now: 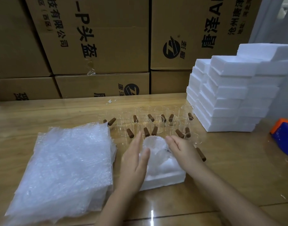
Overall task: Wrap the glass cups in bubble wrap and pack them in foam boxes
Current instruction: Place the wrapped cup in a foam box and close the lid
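Behind, cartons (91, 38) read "有限公司"; left hand (135, 159), right hand (180, 149) flank wrapped cup (154, 144).

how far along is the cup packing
Done: one wrapped cup. In hand: the left hand and right hand flank it as it sits in the open foam box. Left: a dozen or so bare glass cups behind, with the bubble wrap pile and foam box stack waiting.

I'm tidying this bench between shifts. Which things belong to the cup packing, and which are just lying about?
Job: wrapped cup in the open foam box, between left hand and right hand; glass cups; bubble wrap stack; foam box stack.
Lying about: orange and blue object; cardboard cartons; plastic scrap.
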Tool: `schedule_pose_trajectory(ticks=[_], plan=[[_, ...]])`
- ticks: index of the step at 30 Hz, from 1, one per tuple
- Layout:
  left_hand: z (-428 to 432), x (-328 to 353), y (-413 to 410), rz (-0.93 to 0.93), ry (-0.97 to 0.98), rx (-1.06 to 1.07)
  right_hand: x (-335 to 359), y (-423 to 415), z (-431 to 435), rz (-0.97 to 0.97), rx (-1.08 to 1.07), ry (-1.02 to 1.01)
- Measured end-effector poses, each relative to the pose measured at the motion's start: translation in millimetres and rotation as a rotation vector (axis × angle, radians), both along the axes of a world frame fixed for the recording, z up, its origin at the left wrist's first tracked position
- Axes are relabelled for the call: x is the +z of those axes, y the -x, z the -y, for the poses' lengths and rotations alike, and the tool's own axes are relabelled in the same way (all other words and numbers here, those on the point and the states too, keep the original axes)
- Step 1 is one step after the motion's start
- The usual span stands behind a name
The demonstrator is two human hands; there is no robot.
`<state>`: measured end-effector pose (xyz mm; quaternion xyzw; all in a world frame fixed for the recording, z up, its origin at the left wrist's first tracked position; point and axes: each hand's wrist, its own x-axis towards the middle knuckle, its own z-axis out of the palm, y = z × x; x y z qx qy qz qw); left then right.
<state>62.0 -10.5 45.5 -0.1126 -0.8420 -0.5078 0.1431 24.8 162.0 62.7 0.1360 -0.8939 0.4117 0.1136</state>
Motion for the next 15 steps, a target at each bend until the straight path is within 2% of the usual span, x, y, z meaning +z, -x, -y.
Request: schedule_pose_trajectory(ticks=[2,4,8,11,15], plan=[[2,-10,-5,-0.069,0.005,0.215,5,1,5,-0.072,-0.002,-0.105],[5,-17,-5,-0.055,-0.072,0.311,10,0,12,-0.138,0.014,-0.226],[8,-21,3,0.174,-0.428,0.199,9,-1,26,-0.224,0.083,-0.512],[6,-23,9,0.243,-0.491,0.185,-4,1,37,-0.141,0.118,-0.544],[11,-26,11,0.298,-0.59,0.149,-19,10,37,0.112,0.135,-0.415]])
